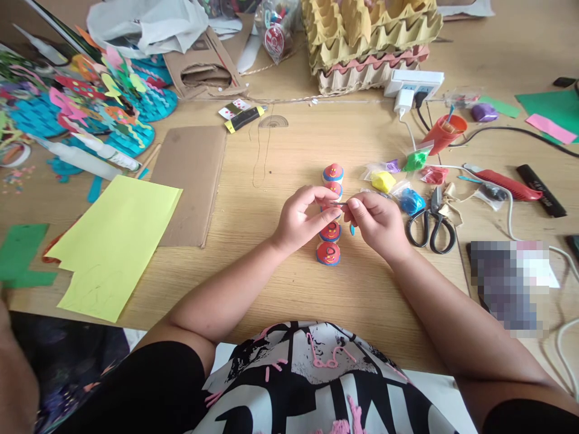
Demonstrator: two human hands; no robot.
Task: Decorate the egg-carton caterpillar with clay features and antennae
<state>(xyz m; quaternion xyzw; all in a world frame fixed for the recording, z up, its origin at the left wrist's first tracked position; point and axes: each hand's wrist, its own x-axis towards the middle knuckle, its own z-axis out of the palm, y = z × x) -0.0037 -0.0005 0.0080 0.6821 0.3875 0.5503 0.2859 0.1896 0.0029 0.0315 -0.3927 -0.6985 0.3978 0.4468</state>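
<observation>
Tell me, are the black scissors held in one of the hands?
No, the scissors lie on the table beside the right hand, untouched.

arms: bare to the shoulder | hands [303, 220]: no rings, no gloves | top: black-and-white printed shirt [312, 386] with pink raised squiggles, black short sleeves

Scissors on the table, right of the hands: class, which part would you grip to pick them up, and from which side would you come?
Grip the scissors by the two black loop handles, probably from the near side. They lie flat with the loops toward the person and the blades pointing away toward the clay bags, so the right hand meets the handles first.
</observation>
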